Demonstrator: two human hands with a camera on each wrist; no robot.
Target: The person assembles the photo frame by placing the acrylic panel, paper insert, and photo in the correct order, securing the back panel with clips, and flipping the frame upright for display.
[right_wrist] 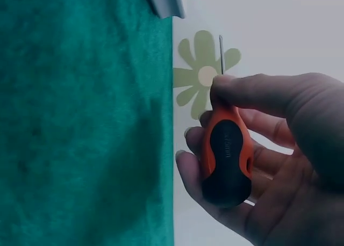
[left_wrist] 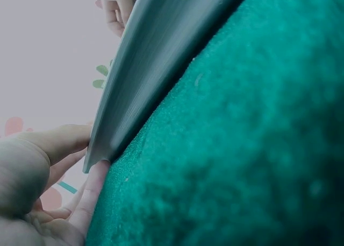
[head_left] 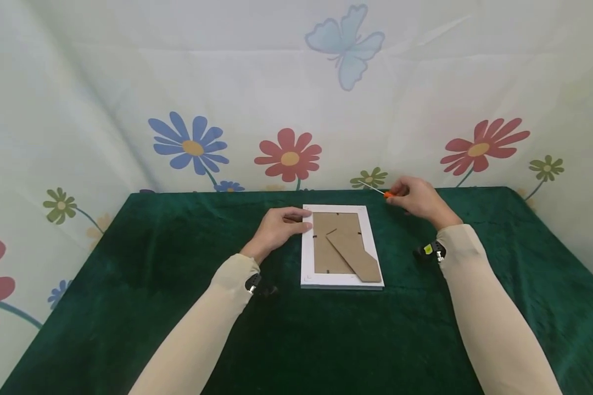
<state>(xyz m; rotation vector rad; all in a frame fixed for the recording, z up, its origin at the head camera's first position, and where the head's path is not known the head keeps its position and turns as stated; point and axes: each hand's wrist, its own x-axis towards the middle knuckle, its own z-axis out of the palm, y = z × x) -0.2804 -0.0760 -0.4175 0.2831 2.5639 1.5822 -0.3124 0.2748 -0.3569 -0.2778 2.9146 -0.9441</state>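
Note:
A white picture frame point(head_left: 307, 263) lies back side up on the green cloth, its brown backing board point(head_left: 338, 247) facing up. A brown easel stand point(head_left: 358, 258) lies slanted across the board, and small dark tabs sit along the board's edges. My left hand point(head_left: 277, 230) pinches the frame's left edge near the upper corner; in the left wrist view the thumb is on top and a finger point(left_wrist: 95, 189) is at the underside. Right of the frame, my right hand point(head_left: 417, 200) holds a screwdriver point(right_wrist: 228, 149) by its orange and black handle, the thin metal shaft pointing left, above the cloth.
Green cloth point(head_left: 178, 307) covers the table. Behind it hangs a pale backdrop point(head_left: 252, 77) printed with flowers and a butterfly. Dark wrist devices point(head_left: 432, 249) are strapped at both sleeves.

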